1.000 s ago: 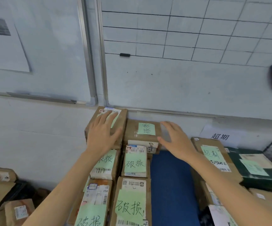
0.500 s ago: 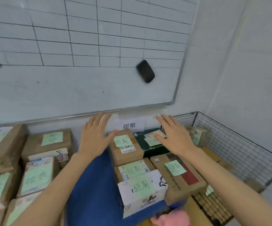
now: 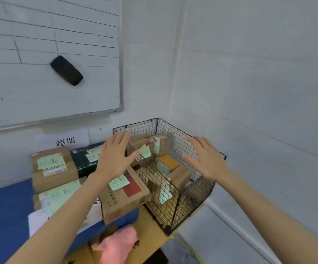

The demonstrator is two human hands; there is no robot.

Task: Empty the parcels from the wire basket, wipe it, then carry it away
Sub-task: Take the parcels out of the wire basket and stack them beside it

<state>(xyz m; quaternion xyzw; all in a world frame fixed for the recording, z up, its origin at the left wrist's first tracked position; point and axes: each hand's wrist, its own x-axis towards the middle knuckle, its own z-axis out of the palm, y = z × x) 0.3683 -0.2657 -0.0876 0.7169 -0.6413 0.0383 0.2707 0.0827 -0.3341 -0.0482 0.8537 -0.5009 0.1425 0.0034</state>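
Fingers [image 3: 120, 142] of our left hand [image 3: 114, 161] and right hand [image 3: 207, 161] are hovering spread, holding nothing, by the basket [image 3: 198, 193].

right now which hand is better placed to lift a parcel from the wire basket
Right, probably. The right hand hovers open over the wire basket, near the orange-topped parcel. The left hand is open but mostly above the cardboard box outside it.

The left hand [image 3: 112, 159] is off the box it pressed a second ago and now hovers, fingers [image 3: 120, 139] spread, at the wire basket's [image 3: 198, 189] left wall. The right hand [image 3: 206, 161] has swung over to the basket's right side, so the parcels [image 3: 168, 164] now lie between both hands' fingers.
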